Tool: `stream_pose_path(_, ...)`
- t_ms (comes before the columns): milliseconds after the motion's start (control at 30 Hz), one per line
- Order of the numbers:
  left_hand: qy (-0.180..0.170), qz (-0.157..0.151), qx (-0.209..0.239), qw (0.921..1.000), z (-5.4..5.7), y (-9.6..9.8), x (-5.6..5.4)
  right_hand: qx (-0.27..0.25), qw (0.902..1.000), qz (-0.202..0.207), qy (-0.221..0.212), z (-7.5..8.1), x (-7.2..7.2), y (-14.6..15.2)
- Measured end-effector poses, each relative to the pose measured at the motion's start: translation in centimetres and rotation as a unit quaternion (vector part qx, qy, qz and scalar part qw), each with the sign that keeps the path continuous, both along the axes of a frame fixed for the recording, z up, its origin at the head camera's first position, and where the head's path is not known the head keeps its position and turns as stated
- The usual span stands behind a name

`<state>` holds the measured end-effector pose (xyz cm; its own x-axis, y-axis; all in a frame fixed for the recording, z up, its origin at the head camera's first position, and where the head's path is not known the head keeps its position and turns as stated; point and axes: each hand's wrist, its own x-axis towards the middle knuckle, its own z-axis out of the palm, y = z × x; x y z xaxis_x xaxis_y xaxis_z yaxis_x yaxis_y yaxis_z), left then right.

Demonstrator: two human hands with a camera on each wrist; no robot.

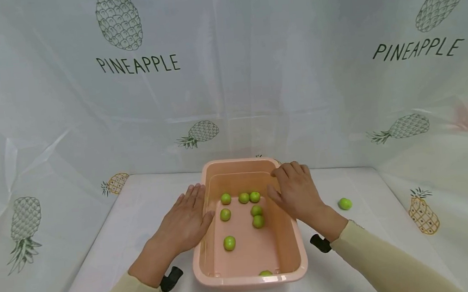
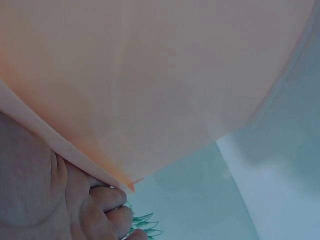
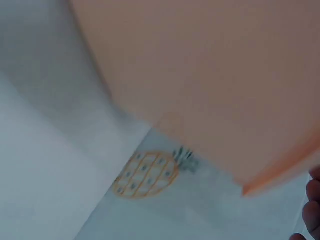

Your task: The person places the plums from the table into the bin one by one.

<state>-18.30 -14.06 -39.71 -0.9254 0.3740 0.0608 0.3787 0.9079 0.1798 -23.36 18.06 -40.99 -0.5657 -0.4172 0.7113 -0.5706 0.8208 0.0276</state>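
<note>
A pink plastic basin [image 1: 252, 281] stands on the white table, holding several small green round fruits [image 1: 229, 243]. My left hand [image 1: 186, 222] lies along the basin's left rim, fingers straight and thumb reaching over the edge. In the left wrist view, that palm [image 2: 30, 185] sits right against the rim. On the far right side, my right hand [image 1: 298, 191] rests over the rim with loosely bent fingers; its thumb points into the basin. Only fingertips [image 3: 313, 192] of it appear in the right wrist view. No fruit is in either hand.
Another green fruit [image 1: 345, 204] lies on the table [image 1: 344, 257], to the right of the basin. A pale sheet [image 1: 279, 91] printed with pineapples hangs behind the table and around its sides.
</note>
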Motion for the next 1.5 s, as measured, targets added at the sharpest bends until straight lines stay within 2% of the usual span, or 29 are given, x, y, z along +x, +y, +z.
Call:
stream_pose_path(200,-0.008,0.005,0.002,1.0000,0.1,0.1,0.0,-0.038,0.9967,-0.071,0.000,-2.0,-1.0,5.6)
stream_pose_path(433,-0.012,0.007,0.001,0.9999,0.1,0.1,0.0,-0.018,0.9883,-0.149,-0.025,-5.2,-1.1,12.2)
stream_pose_path(567,-0.013,0.007,0.001,0.9999,-0.1,0.0,-0.1,-0.014,0.9758,-0.199,-0.089,-6.7,-0.6,15.3)
stream_pose_path(733,-0.011,0.008,0.004,0.9999,-0.3,0.0,-0.1,0.012,0.9469,-0.250,-0.201,-8.1,0.2,18.0)
stream_pose_path(833,-0.010,0.007,0.004,0.9999,-0.2,0.1,-0.1,0.034,0.9348,-0.259,-0.241,-8.9,0.6,19.1)
stream_pose_path(933,-0.010,0.005,0.004,0.9999,-0.2,0.1,-0.1,0.047,0.9285,-0.262,-0.259,-9.8,1.1,19.7)
stream_pose_path(1200,-0.010,0.004,0.006,0.9999,-0.2,0.1,0.0,0.061,0.9278,-0.263,-0.257,-11.6,1.4,20.4)
stream_pose_path(1500,-0.017,0.008,0.009,0.9998,0.0,0.2,0.1,0.060,0.9294,-0.258,-0.257,-12.0,1.4,20.4)
